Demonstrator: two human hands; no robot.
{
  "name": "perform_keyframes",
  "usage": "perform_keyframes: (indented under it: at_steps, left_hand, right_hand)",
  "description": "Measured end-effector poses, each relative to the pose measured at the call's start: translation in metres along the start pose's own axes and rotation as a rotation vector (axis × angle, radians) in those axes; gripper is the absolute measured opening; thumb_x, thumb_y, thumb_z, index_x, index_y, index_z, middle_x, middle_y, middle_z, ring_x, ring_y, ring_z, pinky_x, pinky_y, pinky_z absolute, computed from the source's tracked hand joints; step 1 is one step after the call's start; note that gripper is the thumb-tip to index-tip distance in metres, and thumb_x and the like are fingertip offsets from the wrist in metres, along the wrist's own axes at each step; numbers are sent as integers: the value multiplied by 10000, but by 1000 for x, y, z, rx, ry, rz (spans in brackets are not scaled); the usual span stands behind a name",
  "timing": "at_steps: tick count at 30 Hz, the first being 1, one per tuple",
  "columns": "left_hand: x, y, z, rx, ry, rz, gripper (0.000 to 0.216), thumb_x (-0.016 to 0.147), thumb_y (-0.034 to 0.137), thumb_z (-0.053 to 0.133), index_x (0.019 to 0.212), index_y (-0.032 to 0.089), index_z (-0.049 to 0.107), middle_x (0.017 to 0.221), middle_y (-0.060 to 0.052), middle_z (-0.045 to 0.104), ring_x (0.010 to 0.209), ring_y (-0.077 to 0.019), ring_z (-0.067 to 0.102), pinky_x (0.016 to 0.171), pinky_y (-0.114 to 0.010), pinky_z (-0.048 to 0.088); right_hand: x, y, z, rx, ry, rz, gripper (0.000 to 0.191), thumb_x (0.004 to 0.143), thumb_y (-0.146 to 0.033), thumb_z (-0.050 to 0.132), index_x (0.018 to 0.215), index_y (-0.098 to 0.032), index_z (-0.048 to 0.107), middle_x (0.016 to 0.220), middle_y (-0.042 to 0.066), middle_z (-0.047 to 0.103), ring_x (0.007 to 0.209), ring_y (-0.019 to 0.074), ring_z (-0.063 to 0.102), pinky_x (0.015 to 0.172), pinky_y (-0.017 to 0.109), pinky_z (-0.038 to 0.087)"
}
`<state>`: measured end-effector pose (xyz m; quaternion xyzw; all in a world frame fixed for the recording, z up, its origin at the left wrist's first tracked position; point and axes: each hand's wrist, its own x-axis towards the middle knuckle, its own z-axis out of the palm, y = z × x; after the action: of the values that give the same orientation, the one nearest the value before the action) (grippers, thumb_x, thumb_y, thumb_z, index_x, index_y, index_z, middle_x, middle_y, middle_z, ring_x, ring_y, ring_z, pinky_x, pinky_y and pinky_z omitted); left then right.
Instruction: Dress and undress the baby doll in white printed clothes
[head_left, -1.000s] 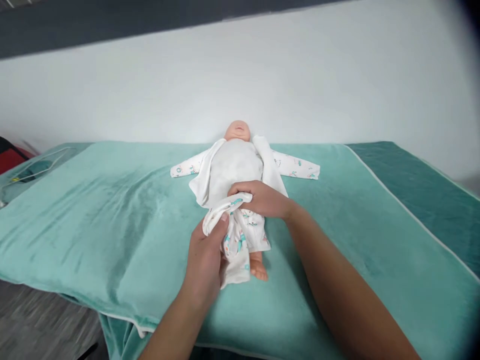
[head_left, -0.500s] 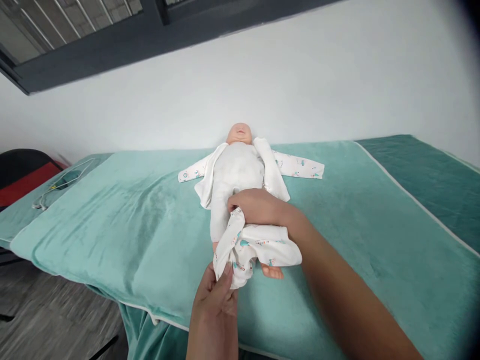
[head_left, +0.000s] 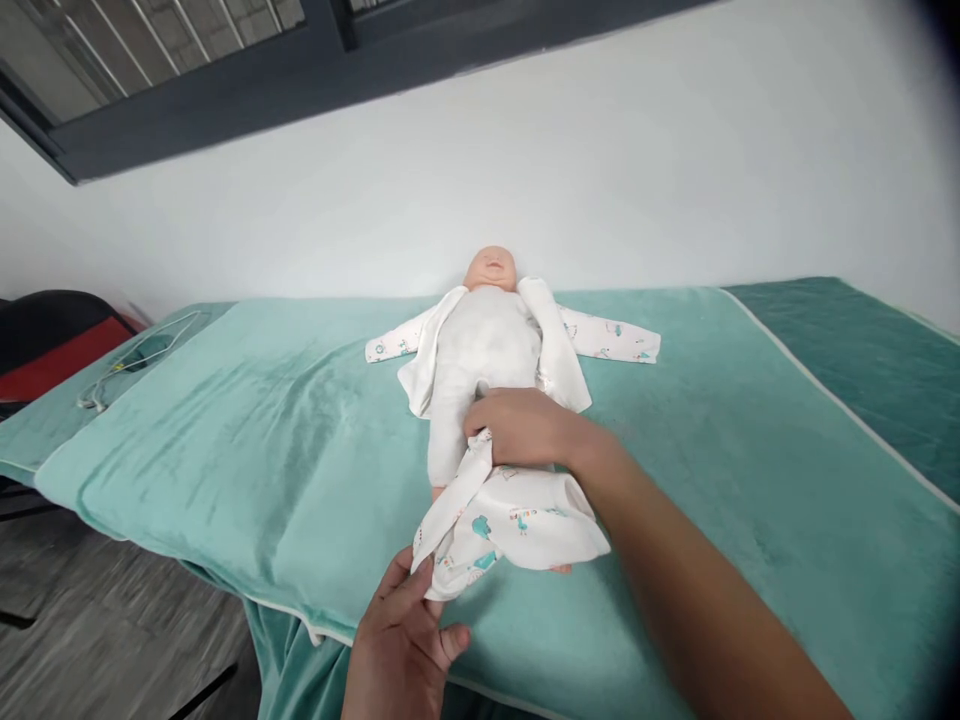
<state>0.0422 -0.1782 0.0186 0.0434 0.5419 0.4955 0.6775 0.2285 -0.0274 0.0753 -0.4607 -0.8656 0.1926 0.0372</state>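
Through the head camera, I have the right hand (head_left: 521, 425) with fingers curled closed, pinching a gathered edge of the printed baby trousers (head_left: 525, 515). The trousers drape below those fingers, over the doll's lower legs. At their near corner, the left hand (head_left: 401, 650) has fingertips on the fabric and one digit sticking out free; I can't tell whether it truly grips. Beyond my right fingertips, the baby doll (head_left: 487, 340) lies face up, its white jacket (head_left: 566, 355) spread apart, sleeves out to both sides. Green plush blanket (head_left: 712, 420) stretches around both sets of fingers.
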Motion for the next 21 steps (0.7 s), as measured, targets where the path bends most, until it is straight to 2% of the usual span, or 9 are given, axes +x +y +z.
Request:
perform_keyframes:
  at_steps: [3,7,9,12,16,21]
  left_hand:
    - [6,2,-3,42,-51,-60,352,721,196,759,1054,185,646,1122,-81,703,835,-197,698,431,-224,536]
    - [10,12,0,234,-136,55,474,665,303,808,1098,159,678,1084,-112,698,843,-237,678,400,-243,517]
    - [12,24,2,380,-211,84,518,685,347,793,1152,153,679,1089,-123,686,849,-238,656,430,-257,535]
    - [20,44,6,547,-371,59,475,751,328,720,1186,140,680,1018,-112,670,783,-194,600,488,-269,555]
    - [39,63,11,587,-540,59,386,773,275,648,1117,112,709,753,-52,607,627,-145,511,516,-275,529]
    - [61,68,14,550,-563,146,200,743,233,647,887,118,725,690,-28,604,636,-127,505,559,-216,439]
  right_hand:
    - [0,0,1,16,10,1,152,712,-213,646,832,-263,723,916,-11,734,863,184,614,608,269,313]
    - [-2,-1,0,44,33,-20,150,760,-203,615,840,-252,730,888,-6,732,859,181,615,635,262,328]
    - [-2,-3,0,52,39,-12,146,767,-191,603,820,-245,728,858,-5,723,833,175,608,632,261,323]
    - [-2,-4,-1,63,40,9,180,750,-157,590,827,-241,728,828,-1,706,794,166,596,621,262,307]
    - [-1,-1,0,86,71,-23,111,789,-211,582,803,-223,691,804,1,682,772,159,578,625,265,295]
    - [-1,6,1,162,96,-41,114,819,-236,580,847,-223,690,808,-3,658,757,148,564,631,261,292]
